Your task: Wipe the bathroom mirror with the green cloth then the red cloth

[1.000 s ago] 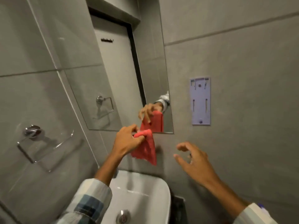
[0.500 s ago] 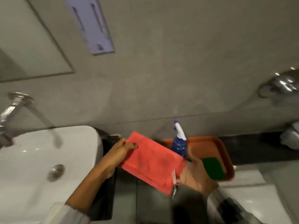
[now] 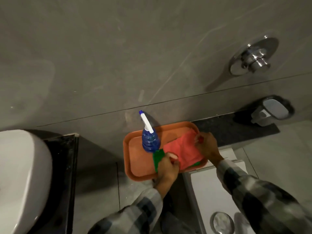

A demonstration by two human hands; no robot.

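Observation:
The red cloth lies folded on the right half of an orange tray, on top of the green cloth, which shows at its left edge and front corner. My left hand pinches the red cloth's near left corner. My right hand grips its far right corner. A blue spray bottle with a white nozzle stands on the tray just left of the cloths. The mirror is out of view.
The tray rests on a white toilet cistern with a chrome flush button. A white basin sits at the left. On the grey tiled wall are a chrome valve and a chrome fitting.
My view swung from the mirror down and right to the tray. Both hands carried the red cloth from the mirror's lower edge onto the tray, over the green cloth.

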